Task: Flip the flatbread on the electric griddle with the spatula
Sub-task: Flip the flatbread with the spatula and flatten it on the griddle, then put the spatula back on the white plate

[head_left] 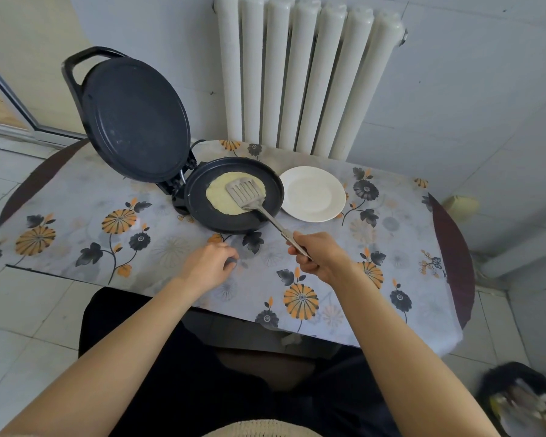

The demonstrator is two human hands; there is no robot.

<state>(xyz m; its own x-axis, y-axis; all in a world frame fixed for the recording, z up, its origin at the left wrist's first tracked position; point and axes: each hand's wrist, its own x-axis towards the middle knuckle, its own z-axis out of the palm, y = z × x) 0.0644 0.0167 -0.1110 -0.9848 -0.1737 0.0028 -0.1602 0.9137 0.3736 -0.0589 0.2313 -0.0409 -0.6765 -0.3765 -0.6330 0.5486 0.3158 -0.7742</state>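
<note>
While flatbread (221,197) cooks pale-side up: right hand (319,255) fingers (298,251) clamping slotted spatula (243,192) flat above; left hand (210,263) curled, empty, on desk (76,197).

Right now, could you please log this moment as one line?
right hand: holds spatula | blade: over flatbread | griddle: lid open | left hand: curled, on table | plate: empty

The slotted head of the spatula (242,193) covers the middle and right part of the flatbread (218,197), and the handle's end is buried inside the right hand (319,254). Whether the blade touches the bread or hovers cannot be told. Near the right elbow, a dark bag (522,402) is blurred and cut off by the edge.
</note>
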